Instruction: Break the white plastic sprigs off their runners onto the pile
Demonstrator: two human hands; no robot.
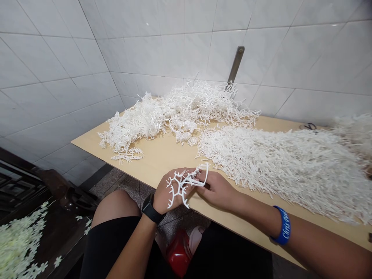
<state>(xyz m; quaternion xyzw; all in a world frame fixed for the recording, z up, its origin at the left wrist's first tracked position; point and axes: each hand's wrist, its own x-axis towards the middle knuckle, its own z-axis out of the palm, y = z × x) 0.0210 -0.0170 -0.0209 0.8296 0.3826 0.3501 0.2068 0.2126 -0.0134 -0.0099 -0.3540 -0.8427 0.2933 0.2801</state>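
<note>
White branched plastic pieces (178,187) are held between my two hands over the table's front edge. My left hand (171,190), with a black watch at the wrist, is closed on them, and the pieces spread over its back. From the right, my right hand (216,188) pinches the pieces where they meet my left hand; its fingertips are partly hidden. A blue wristband (283,224) is on my right forearm. Behind my hands lies a tangled pile of white branched pieces (145,120). A wide heap of thin white stems (270,159) covers the table's right side.
The wooden table (162,155) stands against a tiled wall. A metal bar (236,64) rises behind the pile. Pale small flowers (17,240) lie on a dark wooden seat at lower left. Something red (178,252) is below, between my legs.
</note>
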